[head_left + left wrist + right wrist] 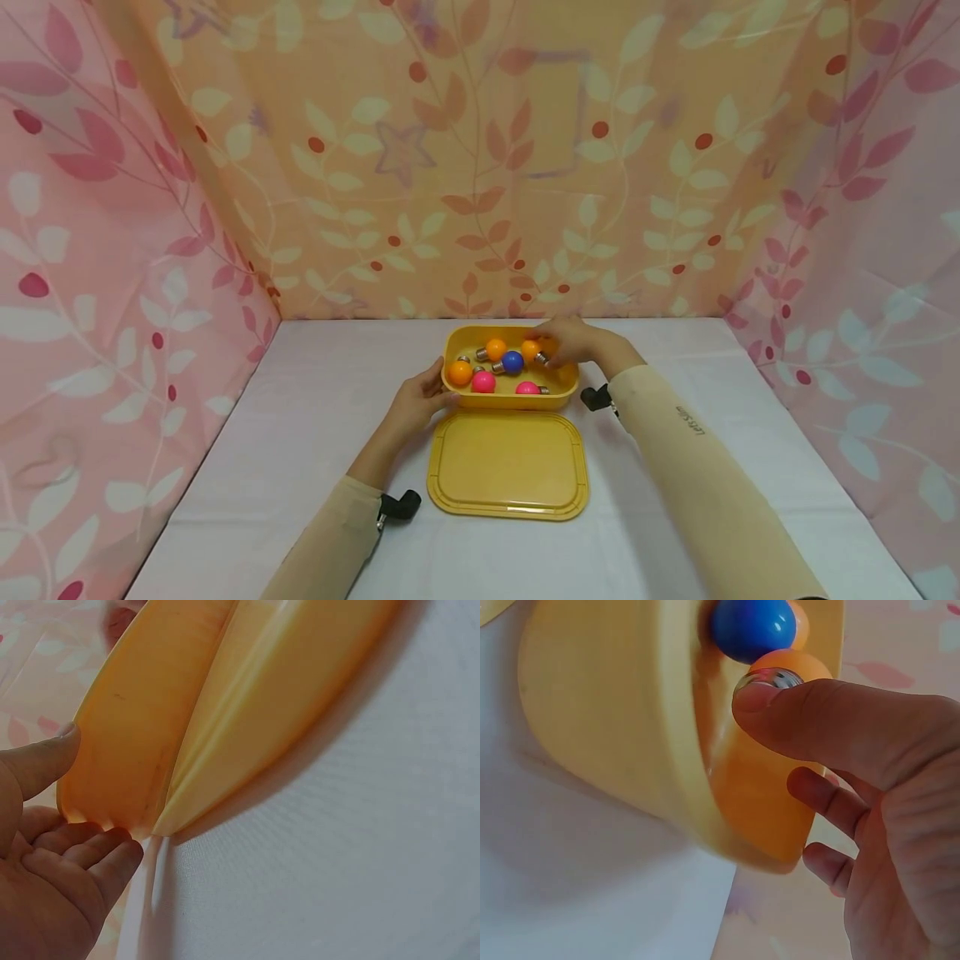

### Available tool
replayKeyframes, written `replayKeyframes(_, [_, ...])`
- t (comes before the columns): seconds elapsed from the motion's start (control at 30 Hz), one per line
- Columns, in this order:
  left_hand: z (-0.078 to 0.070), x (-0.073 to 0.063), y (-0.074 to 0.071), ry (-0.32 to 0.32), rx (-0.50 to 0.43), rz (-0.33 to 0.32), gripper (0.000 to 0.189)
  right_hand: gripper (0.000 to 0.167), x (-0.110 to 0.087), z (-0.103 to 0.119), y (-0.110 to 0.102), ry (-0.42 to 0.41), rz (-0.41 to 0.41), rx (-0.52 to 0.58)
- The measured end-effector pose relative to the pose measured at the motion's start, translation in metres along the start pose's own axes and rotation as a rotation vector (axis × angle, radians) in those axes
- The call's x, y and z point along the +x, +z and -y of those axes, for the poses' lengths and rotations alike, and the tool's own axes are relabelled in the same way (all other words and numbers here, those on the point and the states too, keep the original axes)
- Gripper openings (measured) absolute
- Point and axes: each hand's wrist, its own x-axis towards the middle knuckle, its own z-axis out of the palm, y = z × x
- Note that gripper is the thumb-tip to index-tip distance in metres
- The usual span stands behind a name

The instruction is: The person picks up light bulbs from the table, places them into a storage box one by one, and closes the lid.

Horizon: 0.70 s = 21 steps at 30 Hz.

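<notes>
A yellow plastic box [517,402] holds several small light bulbs with metal screw bases: orange [460,372], blue [512,362] and pink [483,382]. My right hand [573,342] reaches over the box's right end. Its thumb presses the metal base of an orange bulb [799,661] in the right wrist view; the fingers behind that bulb are partly hidden. At the box's left end, my left hand [420,396] grips the corner. The left wrist view has its thumb [56,761] against the outer wall and the other fingers bent at the lower edge.
A yellow lid [510,467] lies flat on the white tabletop [330,417], just in front of the box. Leaf-patterned cloth [465,167] hangs behind the table and along both sides. A black wrist-worn piece [401,506] sits by the left sleeve.
</notes>
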Motion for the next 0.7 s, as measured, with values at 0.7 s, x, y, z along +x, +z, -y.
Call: replayKeyframes(0.7, [0.000, 0.000, 0.000, 0.009, 0.023, -0.003, 0.083, 0.064, 0.006, -0.003, 0.011, -0.040, -0.025, -0.082])
